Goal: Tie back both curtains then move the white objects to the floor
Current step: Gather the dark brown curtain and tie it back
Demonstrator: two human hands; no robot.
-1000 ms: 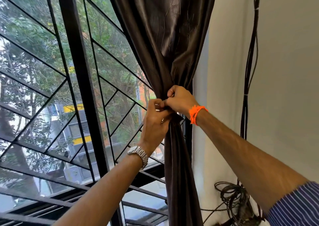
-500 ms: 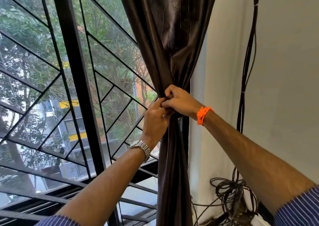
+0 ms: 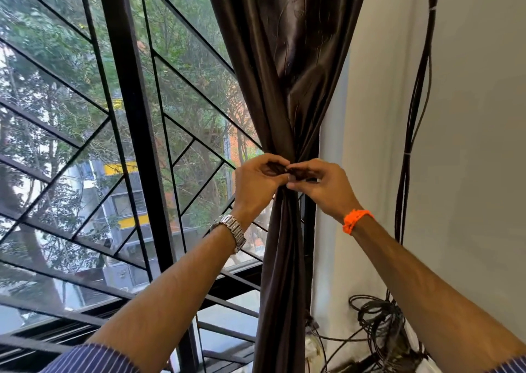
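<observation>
Near centre frame, left hand and right hand, curled fingers of both pinching a dark strip against the gathered brown curtain

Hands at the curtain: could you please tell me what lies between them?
Head view: the left hand and right hand pinch a dark fabric tie between them, against the gathered curtain.

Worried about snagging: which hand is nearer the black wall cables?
Right. The right hand is left of the black hanging cables, not touching; the left hand is farther left. Both pinch the dark curtain tie.
</observation>
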